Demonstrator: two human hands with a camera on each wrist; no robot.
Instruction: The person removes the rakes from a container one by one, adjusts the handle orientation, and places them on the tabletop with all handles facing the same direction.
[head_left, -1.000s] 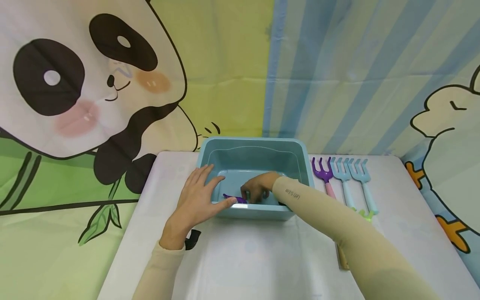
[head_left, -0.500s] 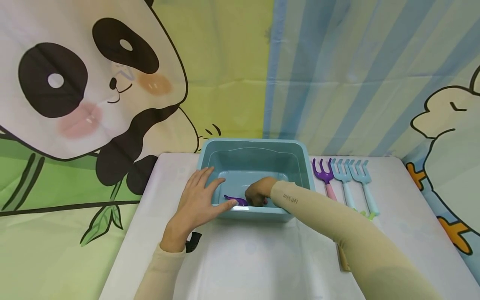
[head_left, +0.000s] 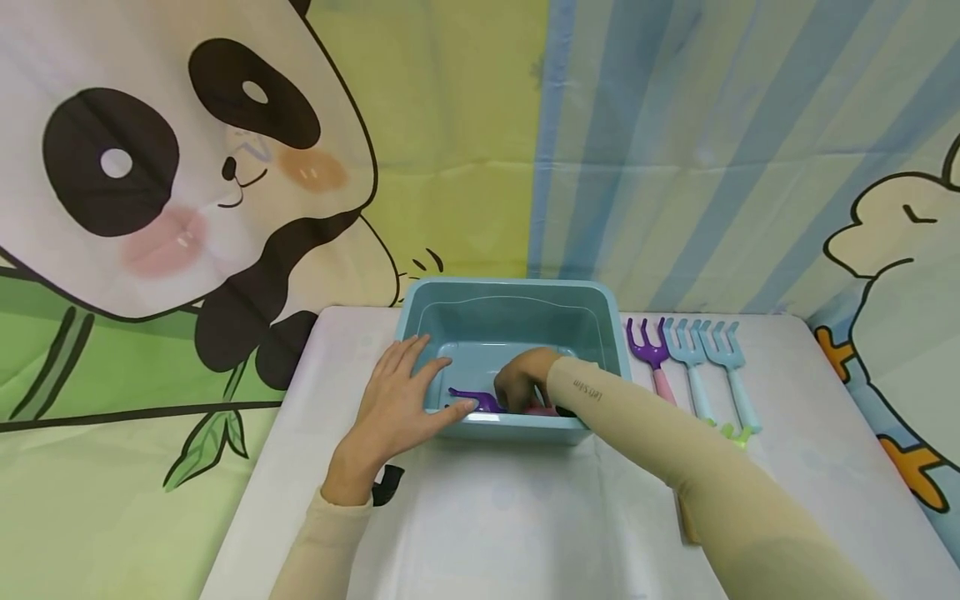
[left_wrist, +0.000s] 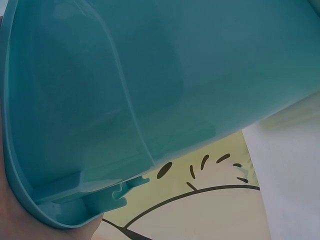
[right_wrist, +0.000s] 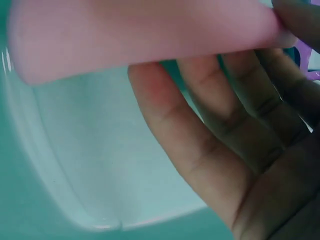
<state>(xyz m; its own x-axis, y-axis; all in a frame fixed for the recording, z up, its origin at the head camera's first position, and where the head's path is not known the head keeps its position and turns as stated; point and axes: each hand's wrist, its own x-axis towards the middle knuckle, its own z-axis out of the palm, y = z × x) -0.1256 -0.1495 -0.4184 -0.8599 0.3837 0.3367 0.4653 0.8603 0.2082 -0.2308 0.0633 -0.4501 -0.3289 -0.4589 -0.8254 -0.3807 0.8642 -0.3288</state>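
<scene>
A blue-green plastic bin (head_left: 517,310) stands at the back of the table. Inside it, near the front wall, my right hand (head_left: 522,379) pinches the pink handle (right_wrist: 135,37) of a garden hand fork, thumb on one side and fingertips on the other. The fork's purple head (head_left: 486,402) points left, partly hidden by the front rim. My left hand (head_left: 397,404) rests on the bin's front left corner, its fingers spread along the left rim and its thumb over the front one. The left wrist view shows the bin's wall (left_wrist: 165,75) close up.
Right of the bin lie a purple hand fork with a pink handle (head_left: 649,350) and two light blue hand forks (head_left: 688,354). A green-pronged tool (head_left: 731,433) is mostly under my right sleeve. A wooden handle end (head_left: 686,525) shows beside the forearm.
My right hand has moved slightly right inside the bin and taken hold of the fork's pink handle; more of the purple head shows. The left hand has stayed on the rim.
</scene>
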